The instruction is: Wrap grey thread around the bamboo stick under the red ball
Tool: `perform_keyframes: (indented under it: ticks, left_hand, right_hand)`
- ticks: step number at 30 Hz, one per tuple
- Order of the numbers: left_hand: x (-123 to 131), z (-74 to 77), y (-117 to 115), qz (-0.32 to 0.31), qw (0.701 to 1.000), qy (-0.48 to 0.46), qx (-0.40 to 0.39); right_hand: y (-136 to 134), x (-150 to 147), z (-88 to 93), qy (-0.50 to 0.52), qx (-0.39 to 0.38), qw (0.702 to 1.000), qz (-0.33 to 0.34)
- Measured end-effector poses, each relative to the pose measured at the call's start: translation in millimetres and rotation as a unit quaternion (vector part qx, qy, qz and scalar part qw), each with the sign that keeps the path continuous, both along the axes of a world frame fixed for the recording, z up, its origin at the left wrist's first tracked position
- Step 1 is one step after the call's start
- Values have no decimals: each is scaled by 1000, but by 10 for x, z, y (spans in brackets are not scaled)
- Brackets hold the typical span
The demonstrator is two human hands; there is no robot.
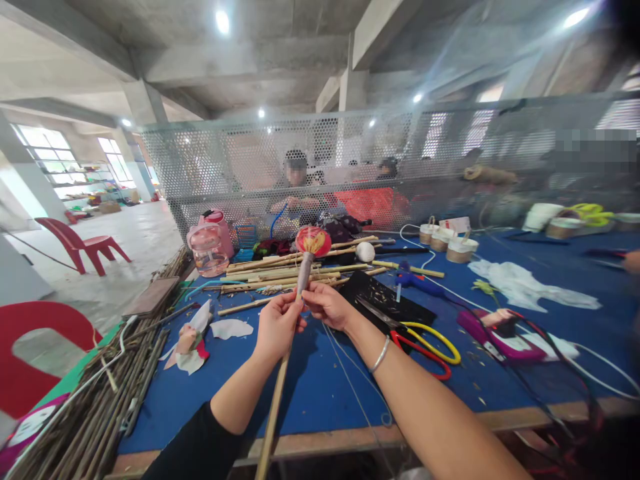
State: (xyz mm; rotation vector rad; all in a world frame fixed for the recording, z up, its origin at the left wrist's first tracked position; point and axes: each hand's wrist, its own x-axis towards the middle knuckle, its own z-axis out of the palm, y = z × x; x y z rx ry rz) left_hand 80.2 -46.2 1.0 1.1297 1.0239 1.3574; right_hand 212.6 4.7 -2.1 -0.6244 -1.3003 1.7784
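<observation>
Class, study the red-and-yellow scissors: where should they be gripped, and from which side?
Grip the scissors by their looped handles, probably from the near right: the loops point that way, while the blades point away to the left, over the black sheet.

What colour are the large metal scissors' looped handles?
The looped handles are one yellow, one red; clearest in the head view.

Scene is fairly brightly lit: ceiling lamps (222, 22) are blown out to white, & daylight is let in via overexposed windows (45, 150) far L. Glare streaks are thrown from far R lamp. Soft shadow is cast on tabletop (320, 408) below left hand (281, 321). Perforated screen (240, 153) is hazed, esp. R. Edges are stretched, R edge blurred, far-R corner blackened; some far patches are pixelated.
</observation>
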Motion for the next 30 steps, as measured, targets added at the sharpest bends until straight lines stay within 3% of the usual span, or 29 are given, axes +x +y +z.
perform_keyframes:
  ticks: [6, 11, 13, 17, 23, 30]
  left_hand:
    - [3, 51, -30, -54, 997, -23, -40]
    - [-5, -25, -21, 18, 993, 119, -12]
    - [-6, -36, -19, 27, 991, 134, 3]
    - [-6, -15, -18, -16, 996, 81, 16]
    - [8, -29, 0, -64, 998, -1, 24]
    - [0, 18, -9, -54, 998, -9, 19]
  right_hand:
    - [-12, -32, -15, 3, -3, 999, -38]
    - [-30, -90, -19, -46, 11, 997, -66]
    - [-26, -80, -11, -40, 15, 998, -53]
    - [-11, -24, 11, 3, -3, 1000, -9]
    - [-1, -18, 16, 16, -21, 999, -28]
    - [56, -11, -24, 9, -7, 1000, -2]
